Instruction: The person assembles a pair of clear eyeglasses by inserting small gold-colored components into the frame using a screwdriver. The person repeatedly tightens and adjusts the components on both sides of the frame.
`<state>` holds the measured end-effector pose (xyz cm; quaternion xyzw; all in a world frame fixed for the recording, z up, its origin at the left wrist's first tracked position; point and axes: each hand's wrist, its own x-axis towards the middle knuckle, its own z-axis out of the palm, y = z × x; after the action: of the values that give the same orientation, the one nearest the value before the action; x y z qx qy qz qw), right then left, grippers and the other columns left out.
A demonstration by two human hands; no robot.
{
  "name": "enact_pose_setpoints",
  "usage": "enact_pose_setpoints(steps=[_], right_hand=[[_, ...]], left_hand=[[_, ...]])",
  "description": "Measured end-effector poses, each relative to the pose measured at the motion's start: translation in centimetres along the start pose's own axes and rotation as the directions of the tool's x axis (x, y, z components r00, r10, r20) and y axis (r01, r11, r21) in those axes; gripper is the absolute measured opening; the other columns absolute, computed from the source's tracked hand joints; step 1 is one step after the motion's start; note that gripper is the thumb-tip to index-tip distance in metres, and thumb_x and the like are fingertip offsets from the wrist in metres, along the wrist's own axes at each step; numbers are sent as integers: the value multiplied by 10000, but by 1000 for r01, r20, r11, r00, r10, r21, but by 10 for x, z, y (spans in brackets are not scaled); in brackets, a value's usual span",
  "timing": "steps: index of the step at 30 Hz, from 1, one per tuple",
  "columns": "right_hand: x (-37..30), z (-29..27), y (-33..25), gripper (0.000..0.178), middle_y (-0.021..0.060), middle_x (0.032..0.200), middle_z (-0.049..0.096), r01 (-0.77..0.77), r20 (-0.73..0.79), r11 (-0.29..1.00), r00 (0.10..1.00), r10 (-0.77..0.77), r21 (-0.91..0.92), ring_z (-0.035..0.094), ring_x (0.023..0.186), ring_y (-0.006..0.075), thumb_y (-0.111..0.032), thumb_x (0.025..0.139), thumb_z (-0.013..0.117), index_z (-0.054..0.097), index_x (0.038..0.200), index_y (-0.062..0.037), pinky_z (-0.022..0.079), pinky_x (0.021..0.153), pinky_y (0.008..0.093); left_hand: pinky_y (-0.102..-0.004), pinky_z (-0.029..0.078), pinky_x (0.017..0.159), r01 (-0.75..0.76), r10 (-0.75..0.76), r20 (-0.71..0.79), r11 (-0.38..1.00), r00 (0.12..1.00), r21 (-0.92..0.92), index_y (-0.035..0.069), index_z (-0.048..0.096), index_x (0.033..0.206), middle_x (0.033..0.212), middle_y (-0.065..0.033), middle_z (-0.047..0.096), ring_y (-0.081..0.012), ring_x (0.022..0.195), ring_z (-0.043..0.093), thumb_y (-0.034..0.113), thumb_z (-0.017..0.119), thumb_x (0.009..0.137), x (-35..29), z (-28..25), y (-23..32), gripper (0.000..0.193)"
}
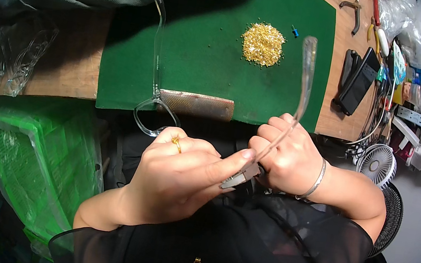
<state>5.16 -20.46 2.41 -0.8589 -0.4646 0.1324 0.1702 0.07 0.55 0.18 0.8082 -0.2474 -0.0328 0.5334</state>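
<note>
A pair of clear plastic eyeglasses is in my left hand, whose fingers close on it near one hinge. One lens rim shows beyond my knuckles, and the other is hidden behind the hand. The near temple arm rises across the front of my right hand. That hand is curled into a fist beside the hinge. Between the hands is a small grey and black piece, too covered to name. What my right fingers grip is hidden.
A heap of tiny gold-coloured parts lies on the green mat, with a small blue piece beside it. A brown textured block sits at the table edge. Pliers, a black phone-like device and a white fan are rightward; a green crate is leftward.
</note>
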Motion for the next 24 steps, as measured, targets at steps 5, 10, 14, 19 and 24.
enact_pose_setpoints(steps=[5,10,14,19,24], right_hand=[[6,-14,1,234,85,707,524,-90,85,972,994,72,218,554,721,266,-171,649,702,525,746,-53,440,660,356],[10,-22,25,186,107,804,524,-258,78,833,964,252,490,534,760,258,-96,753,648,520,871,-28,432,675,342],[2,37,42,229,115,946,494,-267,-33,679,918,395,684,517,868,227,-21,783,569,478,993,-10,426,795,320],[0,34,33,414,167,1165,490,-242,-50,745,937,346,622,495,1089,300,-49,784,589,439,1166,1,385,949,354],[3,51,39,272,141,986,557,-198,-134,783,932,336,589,562,902,285,-17,763,598,520,1023,-1,445,799,335]], left_hand=[[-266,408,628,18,-35,-81,980,996,-201,24,607,1135,800,-38,673,-171,738,641,76,775,605,1,-1,-6,558],[-281,460,865,132,-204,-12,679,979,-722,-62,489,1246,965,-109,682,-169,906,650,26,751,704,1,-18,-7,609],[-310,467,903,59,-170,-38,531,985,-846,-68,444,1269,1162,-143,599,-177,971,631,-1,708,762,1,-16,-17,576],[-346,481,874,69,-288,-38,355,957,-932,-77,419,1277,1059,-143,625,-215,935,631,76,716,774,0,-15,-12,604],[-315,473,878,6,-191,-48,274,980,-962,-63,388,1309,1127,-159,601,-192,982,615,80,705,795,2,-12,-17,621]])
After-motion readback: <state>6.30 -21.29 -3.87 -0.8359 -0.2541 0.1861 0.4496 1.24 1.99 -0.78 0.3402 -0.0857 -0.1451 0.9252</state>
